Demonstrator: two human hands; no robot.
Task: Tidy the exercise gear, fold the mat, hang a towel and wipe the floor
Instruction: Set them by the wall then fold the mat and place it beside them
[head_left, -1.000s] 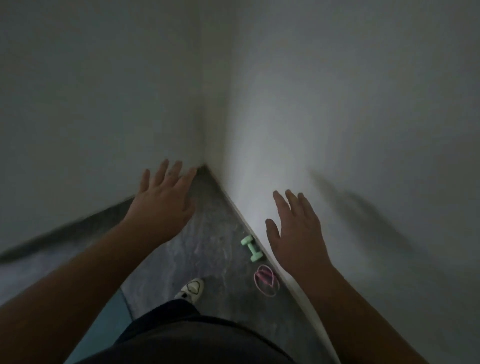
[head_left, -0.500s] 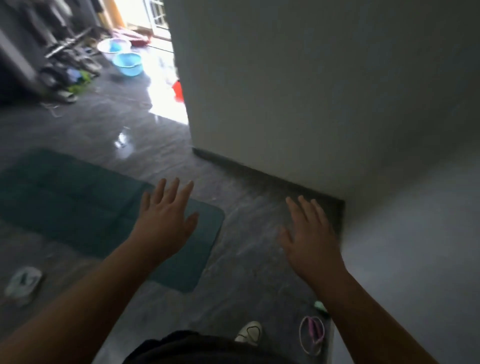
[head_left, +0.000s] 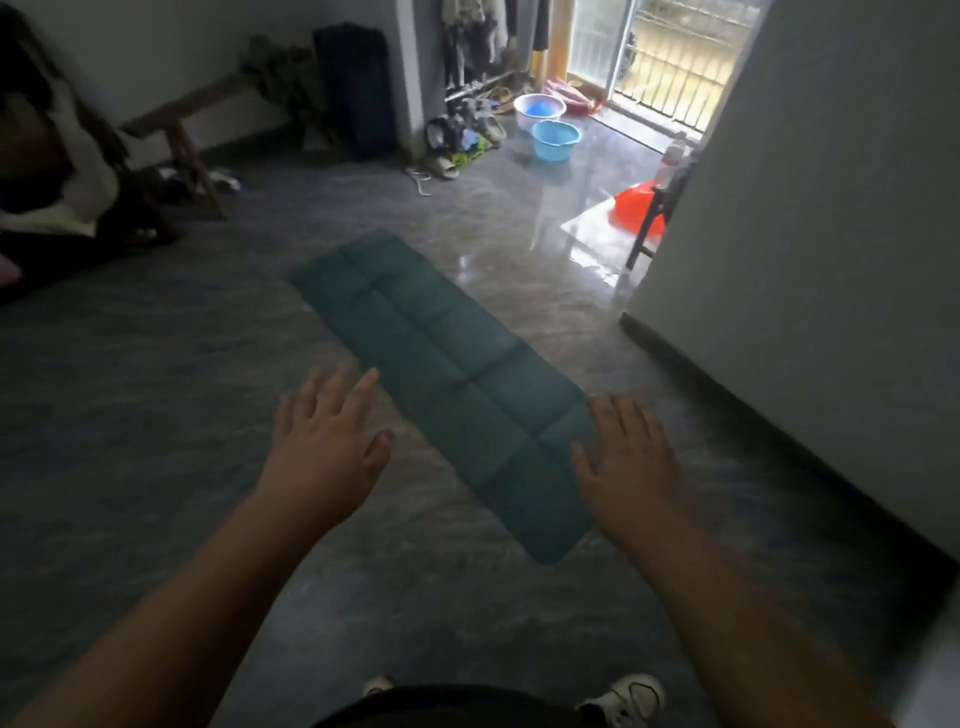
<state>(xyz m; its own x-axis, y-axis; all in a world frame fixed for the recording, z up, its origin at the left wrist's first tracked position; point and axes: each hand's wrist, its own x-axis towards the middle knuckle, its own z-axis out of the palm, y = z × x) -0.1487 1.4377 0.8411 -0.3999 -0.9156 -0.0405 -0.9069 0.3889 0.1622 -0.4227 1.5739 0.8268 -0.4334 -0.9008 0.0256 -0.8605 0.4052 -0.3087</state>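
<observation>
A dark green exercise mat (head_left: 441, 374) lies unrolled flat on the grey marbled floor (head_left: 156, 415), running diagonally from the middle of the room toward me. My left hand (head_left: 324, 447) hovers above the floor just left of the mat, fingers spread, holding nothing. My right hand (head_left: 626, 462) is stretched out over the mat's near right edge, fingers apart and empty. My two white shoes (head_left: 623, 699) show at the bottom of the view.
A white wall (head_left: 810, 260) with dark skirting juts in on the right. Two basins (head_left: 555, 139) and several shoes (head_left: 457, 140) sit at the back near a bright barred door. A wooden bench (head_left: 182, 124), a dark suitcase (head_left: 356, 88) and a red tub (head_left: 636, 208) stand around.
My view has swung left from the wall corner to the open room. The dumbbell and pink bands have left the view; the whole mat now shows. Both hands stay open and empty.
</observation>
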